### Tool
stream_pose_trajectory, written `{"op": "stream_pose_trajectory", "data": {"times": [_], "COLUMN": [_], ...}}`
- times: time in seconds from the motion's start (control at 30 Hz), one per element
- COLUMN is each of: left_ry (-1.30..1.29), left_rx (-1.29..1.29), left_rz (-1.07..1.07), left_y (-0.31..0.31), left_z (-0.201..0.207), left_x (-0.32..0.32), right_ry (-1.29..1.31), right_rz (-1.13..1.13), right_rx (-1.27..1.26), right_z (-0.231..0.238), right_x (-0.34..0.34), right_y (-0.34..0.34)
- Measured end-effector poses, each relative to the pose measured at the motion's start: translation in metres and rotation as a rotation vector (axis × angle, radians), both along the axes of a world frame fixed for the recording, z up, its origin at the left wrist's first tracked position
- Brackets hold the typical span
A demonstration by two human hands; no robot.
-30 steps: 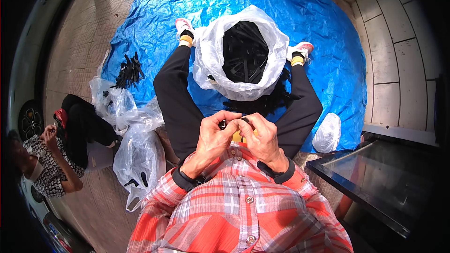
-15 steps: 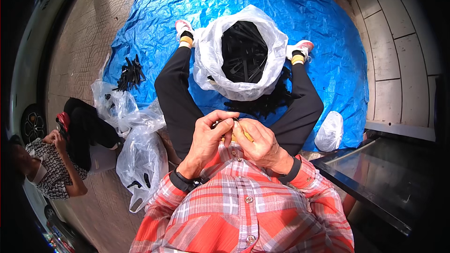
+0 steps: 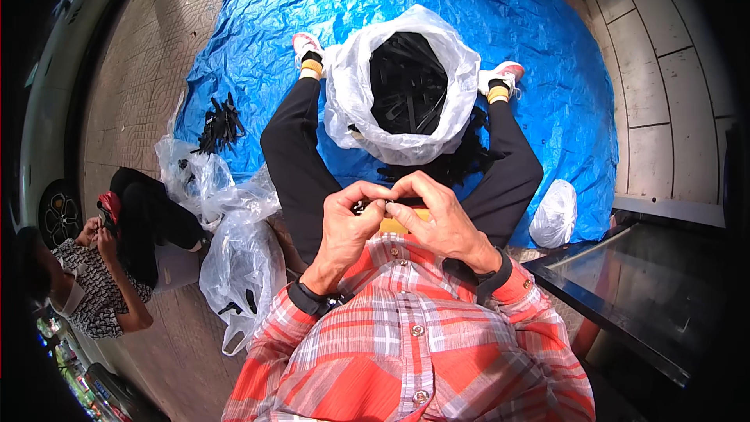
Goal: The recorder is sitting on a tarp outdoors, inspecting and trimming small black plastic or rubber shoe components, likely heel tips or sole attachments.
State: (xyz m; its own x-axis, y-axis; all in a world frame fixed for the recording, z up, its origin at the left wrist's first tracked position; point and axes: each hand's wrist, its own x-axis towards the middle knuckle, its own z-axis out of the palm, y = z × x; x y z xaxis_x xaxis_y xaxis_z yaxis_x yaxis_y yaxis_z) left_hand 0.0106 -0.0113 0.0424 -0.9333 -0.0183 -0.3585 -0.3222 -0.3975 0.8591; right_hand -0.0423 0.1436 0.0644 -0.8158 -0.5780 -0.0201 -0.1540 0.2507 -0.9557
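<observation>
My left hand (image 3: 344, 223) and my right hand (image 3: 444, 223) meet in front of my chest, fingertips pinched together. Between them is a small black piece (image 3: 360, 206) with a light glint on it. The fingers cover most of it, so its kind cannot be made out. The right thumb and forefinger bend into a loop against the left fingertips. Just beyond, between my legs, an open white plastic bag (image 3: 344, 101) holds many flat black strips (image 3: 406, 82). More loose black strips (image 3: 445, 168) lie by its near side, partly in shadow.
A blue tarp (image 3: 578, 133) lies under everything. At left are a small black pile (image 3: 221, 125), clear plastic bags (image 3: 242, 266) and a seated person (image 3: 98, 281) handling something. A tied white bag (image 3: 553, 215) and a dark glossy panel (image 3: 617, 289) are at right.
My right hand has turned and lifted slightly, its forefinger now arched over toward the left fingertips. The left hand stays almost in place, still pinching the black piece.
</observation>
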Motion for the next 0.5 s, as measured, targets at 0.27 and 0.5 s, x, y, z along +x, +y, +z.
{"op": "stream_pose_trajectory", "data": {"times": [0.27,0.5], "left_ry": [-0.039,-0.248], "left_rx": [-0.079,0.47], "left_rz": [-0.108,-0.187], "left_y": [0.003,-0.015], "left_z": [-0.025,-0.058], "left_x": [-0.057,-0.014], "right_ry": [-0.758,-0.903], "right_rz": [0.117,-0.046], "right_rx": [-0.178,-0.406], "right_z": [-0.043,-0.052], "right_x": [-0.055,-0.016], "right_y": [0.023,0.031]}}
